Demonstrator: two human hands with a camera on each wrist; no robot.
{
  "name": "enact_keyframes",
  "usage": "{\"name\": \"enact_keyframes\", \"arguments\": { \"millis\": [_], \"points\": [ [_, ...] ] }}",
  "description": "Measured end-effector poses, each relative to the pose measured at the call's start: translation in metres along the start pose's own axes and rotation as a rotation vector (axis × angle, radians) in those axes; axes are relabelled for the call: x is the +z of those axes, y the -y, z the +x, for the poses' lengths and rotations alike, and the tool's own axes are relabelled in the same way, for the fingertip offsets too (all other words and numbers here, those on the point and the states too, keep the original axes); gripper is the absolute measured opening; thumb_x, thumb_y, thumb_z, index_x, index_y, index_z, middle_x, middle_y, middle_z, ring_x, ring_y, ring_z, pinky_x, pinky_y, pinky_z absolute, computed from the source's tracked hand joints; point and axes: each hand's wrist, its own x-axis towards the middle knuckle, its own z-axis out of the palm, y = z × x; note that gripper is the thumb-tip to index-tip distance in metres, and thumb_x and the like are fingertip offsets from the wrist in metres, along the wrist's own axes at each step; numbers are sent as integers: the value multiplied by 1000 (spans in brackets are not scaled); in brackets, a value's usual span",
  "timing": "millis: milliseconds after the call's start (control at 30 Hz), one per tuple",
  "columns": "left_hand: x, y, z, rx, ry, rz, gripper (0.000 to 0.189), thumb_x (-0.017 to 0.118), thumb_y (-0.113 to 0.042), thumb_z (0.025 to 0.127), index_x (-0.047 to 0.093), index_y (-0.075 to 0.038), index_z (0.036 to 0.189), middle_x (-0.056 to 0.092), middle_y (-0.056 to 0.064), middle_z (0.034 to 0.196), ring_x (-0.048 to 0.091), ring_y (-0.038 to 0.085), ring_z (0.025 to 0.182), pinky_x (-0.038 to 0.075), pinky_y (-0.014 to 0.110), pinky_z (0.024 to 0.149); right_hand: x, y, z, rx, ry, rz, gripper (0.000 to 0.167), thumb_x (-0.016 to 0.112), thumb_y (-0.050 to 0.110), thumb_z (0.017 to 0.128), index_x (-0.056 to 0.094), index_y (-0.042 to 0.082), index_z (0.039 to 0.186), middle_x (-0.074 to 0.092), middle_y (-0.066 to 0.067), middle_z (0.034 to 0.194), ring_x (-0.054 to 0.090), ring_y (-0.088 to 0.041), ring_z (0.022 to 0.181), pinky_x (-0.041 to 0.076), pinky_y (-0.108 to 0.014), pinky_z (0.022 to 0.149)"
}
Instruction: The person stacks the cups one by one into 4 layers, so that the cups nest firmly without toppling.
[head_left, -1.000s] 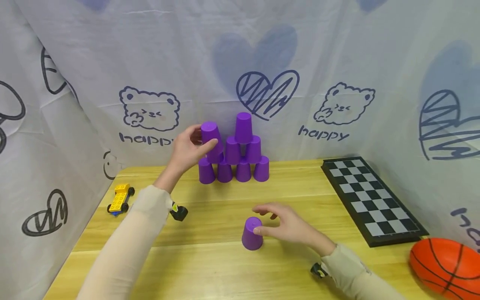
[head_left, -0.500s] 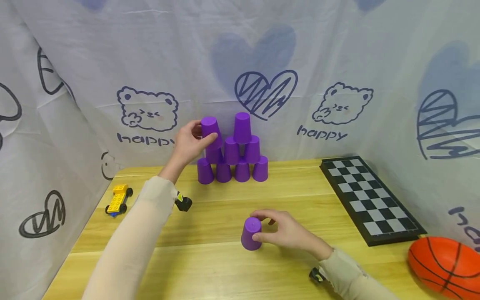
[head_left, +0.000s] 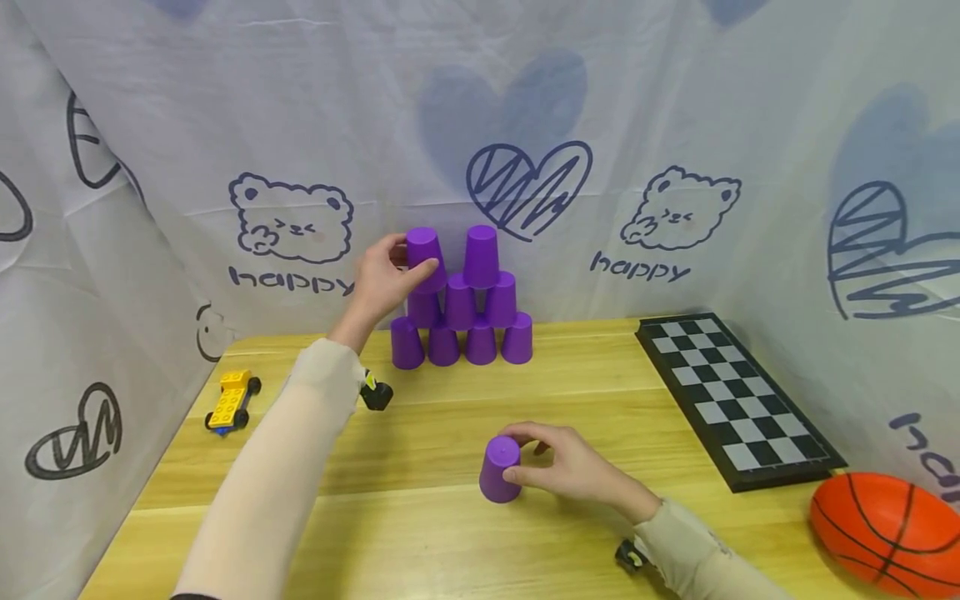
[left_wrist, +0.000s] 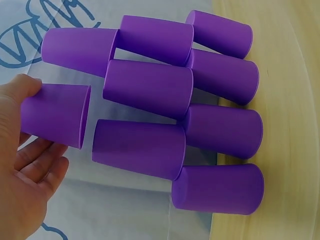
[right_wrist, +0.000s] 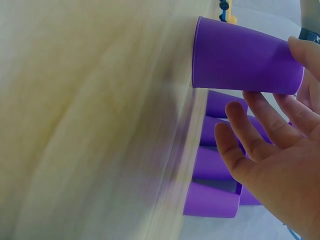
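Observation:
My left hand grips an upside-down purple cup between thumb and fingers. In the left wrist view a narrow gap separates this cup's rim from the middle-row cup beneath it. The stack has a bottom row of several cups, three in the middle row, and one top cup to the right of the held one. My right hand pinches another upside-down purple cup on the near part of the table, thumb at its upper part. Its lower fingers spread loosely below the cup in the right wrist view.
A yellow toy car stands at the table's left. On the right lie a black-and-white checkerboard and an orange basketball-patterned object. A white printed cloth hangs close behind the stack.
My left hand has raised its cup from in front of the middle row to just above it. My right fingers have closed in on the near cup, which stays in place.

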Motion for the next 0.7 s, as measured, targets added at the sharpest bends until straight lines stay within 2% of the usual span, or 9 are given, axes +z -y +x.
{"name": "enact_keyframes", "arguments": {
  "millis": [300, 700],
  "points": [
    [10, -4, 6, 0, -2, 36, 62, 82, -30, 92, 59, -3, 142, 72, 21, 131, 69, 35, 120, 58, 47, 105, -1, 0, 0, -8, 10, -5, 40, 78, 38, 96, 68, 30, 134, 74, 12, 124, 66, -10, 113, 57, -46, 94],
    [15, -5, 10, -8, -2, 85, 63, 82, -31, 91, 59, -3, 143, 72, 21, 132, 69, 35, 122, 58, 47, 105, -2, 1, 0, -2, 13, -2, 40, 78, 38, 96, 68, 29, 134, 74, 12, 124, 66, -10, 113, 57, -48, 95]
  ]
}}
